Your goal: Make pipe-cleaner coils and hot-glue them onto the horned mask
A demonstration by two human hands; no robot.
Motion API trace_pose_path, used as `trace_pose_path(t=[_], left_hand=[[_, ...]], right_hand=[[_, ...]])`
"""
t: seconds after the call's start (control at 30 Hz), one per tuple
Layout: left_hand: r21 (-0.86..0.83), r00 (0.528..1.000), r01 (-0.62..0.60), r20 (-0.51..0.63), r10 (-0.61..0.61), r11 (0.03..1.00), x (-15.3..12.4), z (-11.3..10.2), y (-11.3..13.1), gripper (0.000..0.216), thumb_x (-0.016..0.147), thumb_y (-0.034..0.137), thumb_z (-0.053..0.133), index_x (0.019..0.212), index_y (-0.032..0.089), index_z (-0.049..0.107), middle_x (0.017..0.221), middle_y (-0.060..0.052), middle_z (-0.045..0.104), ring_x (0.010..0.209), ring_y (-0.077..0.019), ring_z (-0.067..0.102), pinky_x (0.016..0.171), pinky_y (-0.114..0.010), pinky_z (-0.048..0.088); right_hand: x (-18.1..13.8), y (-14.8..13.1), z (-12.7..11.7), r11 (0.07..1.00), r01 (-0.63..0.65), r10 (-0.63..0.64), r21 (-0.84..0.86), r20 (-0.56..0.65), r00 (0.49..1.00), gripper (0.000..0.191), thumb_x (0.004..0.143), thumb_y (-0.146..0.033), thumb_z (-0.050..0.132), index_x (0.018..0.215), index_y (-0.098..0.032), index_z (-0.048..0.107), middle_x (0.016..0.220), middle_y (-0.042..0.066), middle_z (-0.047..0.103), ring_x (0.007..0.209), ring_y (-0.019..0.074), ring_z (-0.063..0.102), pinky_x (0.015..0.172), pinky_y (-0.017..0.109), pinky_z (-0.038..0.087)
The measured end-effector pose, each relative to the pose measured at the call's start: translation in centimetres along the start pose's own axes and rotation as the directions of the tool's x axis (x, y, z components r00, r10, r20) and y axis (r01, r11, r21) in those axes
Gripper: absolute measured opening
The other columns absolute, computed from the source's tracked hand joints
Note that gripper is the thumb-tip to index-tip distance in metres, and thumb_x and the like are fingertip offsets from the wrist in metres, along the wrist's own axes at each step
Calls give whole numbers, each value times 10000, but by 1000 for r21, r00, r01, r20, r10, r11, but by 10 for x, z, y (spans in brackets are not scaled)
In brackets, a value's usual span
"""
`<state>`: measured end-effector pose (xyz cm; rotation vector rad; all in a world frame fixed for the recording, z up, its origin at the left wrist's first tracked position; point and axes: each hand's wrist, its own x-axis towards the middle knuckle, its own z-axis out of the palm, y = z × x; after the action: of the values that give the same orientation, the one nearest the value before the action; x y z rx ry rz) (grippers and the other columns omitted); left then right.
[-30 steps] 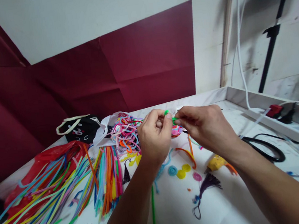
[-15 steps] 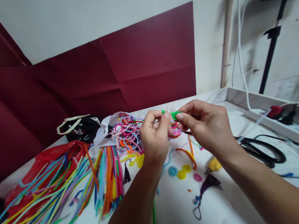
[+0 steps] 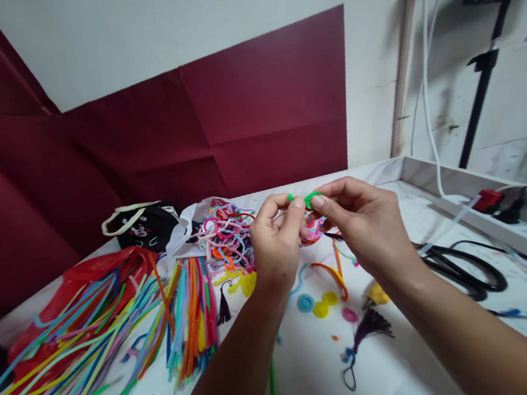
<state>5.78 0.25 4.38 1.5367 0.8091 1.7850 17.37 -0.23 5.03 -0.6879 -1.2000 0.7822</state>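
Head | green pipe cleaner (image 3: 311, 198) pinched between left hand (image 3: 277, 244) and right hand (image 3: 367, 226) fingertips (above table)

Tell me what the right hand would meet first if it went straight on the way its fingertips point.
Probably the left hand: it and the right hand pinch one green pipe cleaner, fingertips nearly touching, depth seemingly equal.

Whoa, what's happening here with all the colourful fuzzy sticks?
A person is pinching a green pipe cleaner between the fingertips of the left hand and the right hand, above the white table. Its end looks bent into a small curl. Straight pipe cleaners lie fanned out at the left, a tangle of curled ones sits behind the hands, and small coiled discs, a purple tassel and black scissors lie nearby.
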Motion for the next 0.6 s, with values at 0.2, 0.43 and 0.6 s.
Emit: trace_pose_path(t=[0.2, 0.43, 0.6], left_hand=[[24, 1000, -4, -19, 5, 1000, 0, -2, 0, 151, 851, 329, 659, 830, 191, 601, 519, 60, 496, 459, -56, 436, 449, -163, 376], [194, 997, -70, -18, 75, 979, 1, -4, 7, 138, 818, 298, 680, 820, 169, 631, 544, 53, 491, 477, -64, 440, 455, -180, 361], [282, 997, -79, 19, 77, 956, 2, -5, 7, 147, 856, 313, 634, 840, 166, 627, 611, 40, 511, 483, -58, 439, 455, -183, 362]], right_hand=[[-1, 1, -4, 981, 119, -115, -154, 31, 993, 88, 795, -256, 710, 804, -175, 681, 698, -5, 669, 581, 114, 580, 539, 236, 469], [-2, 1, -4, 938, 221, -224, -266, 22, 974, 31, 820, -201, 680, 800, -177, 678, 690, -18, 669, 591, 109, 599, 581, 231, 474], [-2, 4, -3, 951, 195, -197, -239, 16, 980, 59, 814, -237, 697, 817, -179, 683, 712, -13, 683, 602, 127, 627, 609, 264, 493]])
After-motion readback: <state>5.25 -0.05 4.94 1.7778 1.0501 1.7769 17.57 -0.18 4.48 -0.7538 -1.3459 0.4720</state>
